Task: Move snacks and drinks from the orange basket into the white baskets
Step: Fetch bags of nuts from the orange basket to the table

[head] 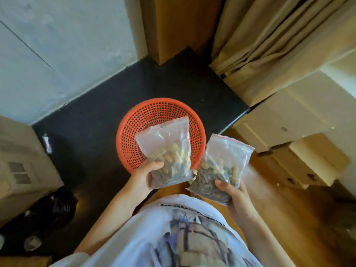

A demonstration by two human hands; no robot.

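Two clear zip-top plastic bags of mixed nuts and seeds are held above one round orange perforated plastic basket (154, 116): left hand (143, 175) grips one bag (169, 151), right hand (236, 195) grips the other bag (221, 162).

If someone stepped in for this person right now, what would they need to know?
Left hand: holds one clear snack bag by its bottom.
Right hand: holds a second snack bag the same way.
Orange basket: on the dark counter, looks empty where visible; the bags hide part of it.
Done: both bags lifted out.
Left: put both in the white baskets, which are out of view.
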